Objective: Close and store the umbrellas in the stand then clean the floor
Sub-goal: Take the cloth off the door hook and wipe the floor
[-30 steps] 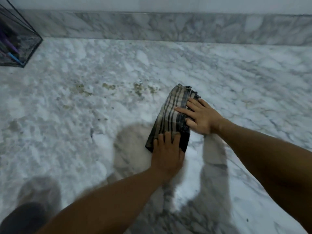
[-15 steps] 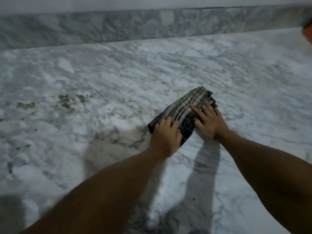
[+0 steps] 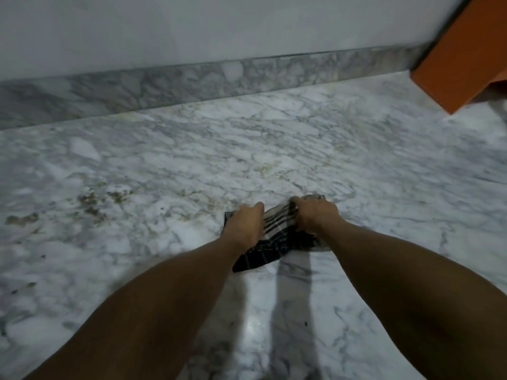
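A checked cloth (image 3: 270, 239), beige and dark striped, lies bunched on the white marble floor (image 3: 356, 165). My left hand (image 3: 245, 224) grips its left end with curled fingers. My right hand (image 3: 315, 216) grips its far right end, fingers curled over the fabric. The cloth's dark near corner sticks out between my forearms. Brown dirt specks (image 3: 101, 200) are scattered on the floor to the left of the cloth. No umbrella or stand is in view.
A grey marble skirting (image 3: 192, 80) runs along the wall at the back. An orange piece of furniture (image 3: 463, 64) juts in at the upper right corner. My forearms cast shadows on the floor in front of me.
Both hands went from pressing flat on the cloth to gripping its ends. The cloth slid right, away from the dirt. The view swung right; the wire stand left the frame and orange furniture appeared.
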